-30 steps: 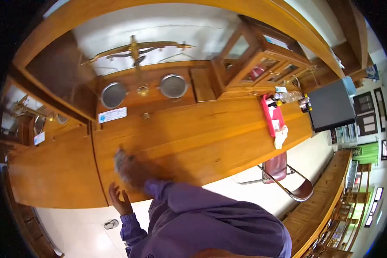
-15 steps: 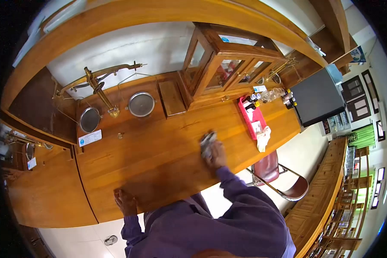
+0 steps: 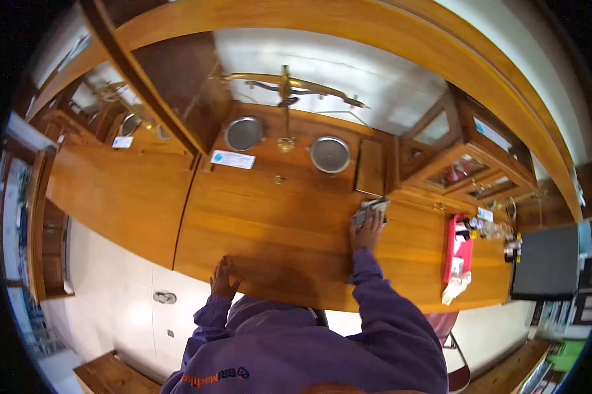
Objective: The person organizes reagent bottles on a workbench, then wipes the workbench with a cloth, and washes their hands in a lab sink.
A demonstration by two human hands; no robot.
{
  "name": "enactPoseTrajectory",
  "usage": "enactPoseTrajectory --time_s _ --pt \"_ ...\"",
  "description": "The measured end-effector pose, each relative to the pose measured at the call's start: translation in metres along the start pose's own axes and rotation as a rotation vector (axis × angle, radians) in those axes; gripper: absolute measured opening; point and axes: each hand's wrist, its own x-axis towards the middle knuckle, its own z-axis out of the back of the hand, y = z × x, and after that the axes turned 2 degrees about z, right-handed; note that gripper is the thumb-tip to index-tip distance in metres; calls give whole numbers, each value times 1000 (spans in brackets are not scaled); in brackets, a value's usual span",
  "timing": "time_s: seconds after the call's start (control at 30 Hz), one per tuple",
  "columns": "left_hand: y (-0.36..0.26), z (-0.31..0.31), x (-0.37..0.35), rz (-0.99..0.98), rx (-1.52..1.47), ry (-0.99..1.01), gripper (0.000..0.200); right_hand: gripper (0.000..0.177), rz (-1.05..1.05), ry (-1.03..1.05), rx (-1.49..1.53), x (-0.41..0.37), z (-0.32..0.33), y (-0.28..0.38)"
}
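Observation:
My right hand presses a crumpled grey-and-white cloth onto the wooden tabletop, just in front of a flat wooden block. My left hand rests at the table's near edge, fingers apart, holding nothing. Behind the tabletop stands a brass balance scale with two round metal pans, the left pan and the right pan. A white label card lies before the left pan.
A glass-fronted wooden cabinet stands at the back right. Further right are a pink tray with small bottles, a white cloth and a dark grey box. A chair is below the table's right side; shelf boards frame the top.
The view has turned left. My right hand has moved the cloth toward the back of the table, close to the wooden block. My left hand stays at the near edge.

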Motion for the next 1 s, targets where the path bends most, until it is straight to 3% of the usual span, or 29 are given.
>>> enactPoseTrajectory --time_s 0.07,0.13,0.2,0.33,0.47,0.53,0.57,0.63,0.67,0.7,0.8,0.87,0.93,1.0 --pt "20 -8 1 -38 -35 2 69 58 22 43 164 -17 3 62" --pt "-5 18 0 97 49 83 61 58 160 31 177 -34 -12 109" --pt "-8 27 -2 220 30 136 57 60 243 220 309 -43 2 164" --pt "-13 56 -18 291 52 -4 49 59 453 271 477 -62 -7 253" --pt "10 70 -35 139 -261 -264 41 51 629 381 726 -84 -46 319" --pt "7 89 -44 181 -320 -290 38 48 713 399 903 -99 -62 349" --pt "8 97 -49 176 -369 -306 37 36 560 479 1167 -105 -55 371" --pt "6 123 -66 205 -545 -320 35 30 36 1070 1614 -102 -25 409" --pt "15 129 -76 202 -605 -332 34 28 -293 1384 1758 -102 -13 427" --pt "24 136 -87 228 -727 -321 31 23 -815 1760 1642 -99 -27 437" --pt "63 156 -116 249 -1041 -369 28 20 -909 1596 1767 -92 -23 503" --pt "95 170 -140 268 -1167 -419 28 26 -640 1451 1901 -86 -50 541" --pt "127 187 -162 306 -1236 -465 28 35 -206 760 1640 -84 -69 584" --pt "163 199 -182 327 -1219 -517 29 41 29 564 1297 -84 -75 611"
